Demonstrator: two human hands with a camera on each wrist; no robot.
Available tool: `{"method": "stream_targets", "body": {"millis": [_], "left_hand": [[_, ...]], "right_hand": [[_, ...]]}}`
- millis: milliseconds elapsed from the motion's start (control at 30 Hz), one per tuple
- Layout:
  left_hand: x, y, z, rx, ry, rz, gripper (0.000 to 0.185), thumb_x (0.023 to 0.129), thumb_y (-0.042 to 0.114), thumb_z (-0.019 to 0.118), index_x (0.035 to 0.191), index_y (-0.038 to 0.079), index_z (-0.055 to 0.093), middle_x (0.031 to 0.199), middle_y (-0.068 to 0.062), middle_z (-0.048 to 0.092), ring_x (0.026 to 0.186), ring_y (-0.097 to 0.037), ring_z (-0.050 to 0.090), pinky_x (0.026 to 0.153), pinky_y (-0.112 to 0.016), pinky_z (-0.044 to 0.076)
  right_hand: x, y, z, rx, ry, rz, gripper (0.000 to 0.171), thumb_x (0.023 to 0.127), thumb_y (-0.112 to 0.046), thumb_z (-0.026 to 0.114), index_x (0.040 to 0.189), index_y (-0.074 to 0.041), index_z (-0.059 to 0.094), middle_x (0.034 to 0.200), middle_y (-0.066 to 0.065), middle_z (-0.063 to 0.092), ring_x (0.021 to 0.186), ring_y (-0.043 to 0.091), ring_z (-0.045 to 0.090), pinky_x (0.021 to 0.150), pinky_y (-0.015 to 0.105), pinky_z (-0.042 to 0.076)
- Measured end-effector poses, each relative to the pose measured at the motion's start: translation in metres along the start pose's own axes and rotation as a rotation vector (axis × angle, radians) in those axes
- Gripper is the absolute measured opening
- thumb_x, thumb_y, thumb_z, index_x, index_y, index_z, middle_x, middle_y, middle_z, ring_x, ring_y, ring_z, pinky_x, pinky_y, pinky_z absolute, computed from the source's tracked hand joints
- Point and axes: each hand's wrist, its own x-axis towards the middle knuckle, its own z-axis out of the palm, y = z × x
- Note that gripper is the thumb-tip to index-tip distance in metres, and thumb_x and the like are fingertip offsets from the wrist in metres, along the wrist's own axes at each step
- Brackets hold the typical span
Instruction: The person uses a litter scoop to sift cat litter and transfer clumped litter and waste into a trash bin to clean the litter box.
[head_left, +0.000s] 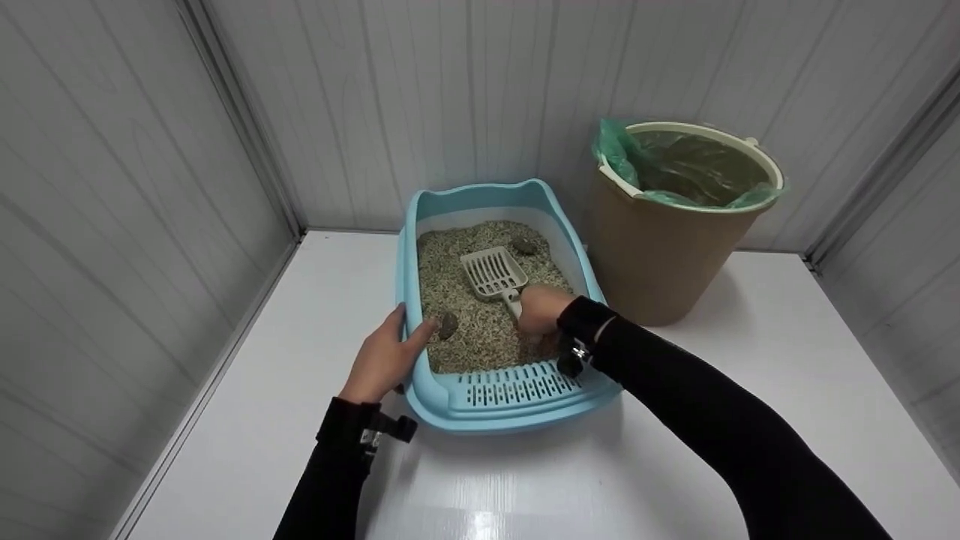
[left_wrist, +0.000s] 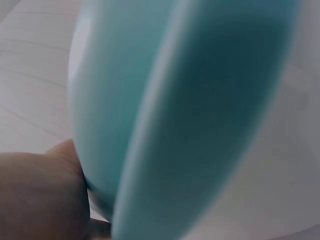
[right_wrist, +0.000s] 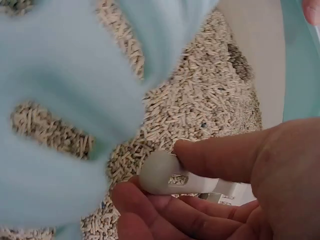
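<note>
A light blue litter box (head_left: 495,418) holds tan pellet litter (head_left: 480,337). My left hand (head_left: 381,361) grips its left side, thumb over the rim and fingers along the outer wall. In the left wrist view, the blurred blue wall (left_wrist: 115,90) fills much of the picture beside that hand. Over the litter, my right hand (head_left: 541,309) holds the handle of a pale grey slotted litter scoop (head_left: 493,271). Its slotted head points away from me. Thumb and fingers close round the handle end (right_wrist: 161,172) in the right wrist view. One dark clump (head_left: 448,325) lies near my left thumb, another (head_left: 523,245) beyond the scoop.
A brown bin (head_left: 652,255) with a cream rim and green liner bag (head_left: 616,150) stands right behind the litter box. The white table (head_left: 322,300) carries both. Pale panelled walls (head_left: 465,90) enclose the back and sides. A slotted grate (head_left: 517,386) forms the box's front ledge.
</note>
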Motion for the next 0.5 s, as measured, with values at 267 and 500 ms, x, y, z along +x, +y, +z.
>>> {"method": "stream_targets", "body": {"millis": [267,500], "left_hand": [[-0.0004,0.0019,0.0046,-0.012,-0.007,-0.001,0.092,0.113,0.056,0.061,0.177,0.002,0.023,0.161,-0.033,0.052,0.107,-0.035,0.074,0.071,-0.044,0.063],[0.0006,0.0043,0.0076,-0.02,-0.014,0.002,0.094,0.112,0.058,0.062,0.177,0.004,0.024,0.159,-0.032,0.054,0.102,-0.033,0.074,0.068,-0.042,0.063]], "right_hand": [[0.0059,0.0066,-0.0012,0.072,-0.02,0.037,0.034,0.1,-0.003,0.06,0.07,-0.017,0.052,0.061,-0.002,0.046,0.055,0.019,0.058,0.047,0.029,0.048],[0.0054,0.0068,-0.0047,0.023,-0.036,-0.029,0.046,0.112,-0.009,0.052,0.067,-0.018,0.048,0.06,-0.004,0.035,0.05,0.012,0.032,0.054,0.032,0.033]]}}
